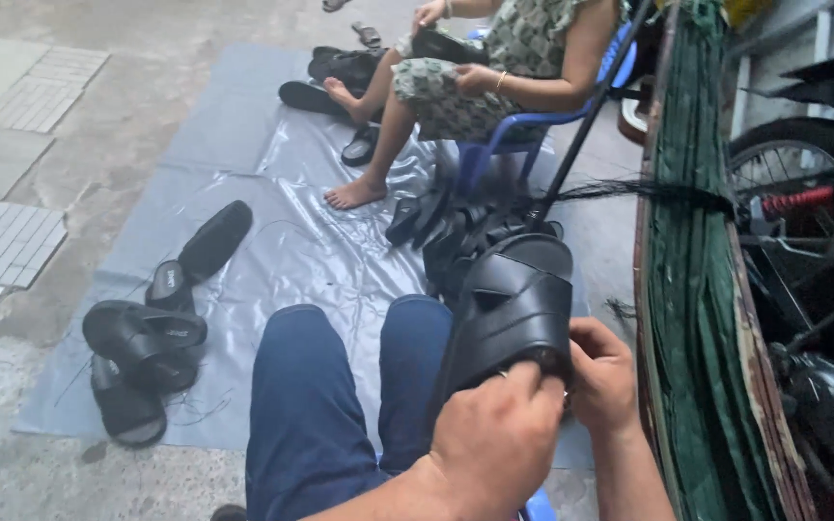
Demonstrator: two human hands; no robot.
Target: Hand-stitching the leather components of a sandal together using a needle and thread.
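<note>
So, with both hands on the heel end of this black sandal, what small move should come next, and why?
Probably keep the left hand steadying the black sandal while the right hand works the heel edge: both grips meet there, and the sandal stands tilted over the knee.

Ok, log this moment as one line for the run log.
left hand: grips black sandal at heel | right hand: grips same edge | loose sandals on grey sheet | seated co-worker holds another
</note>
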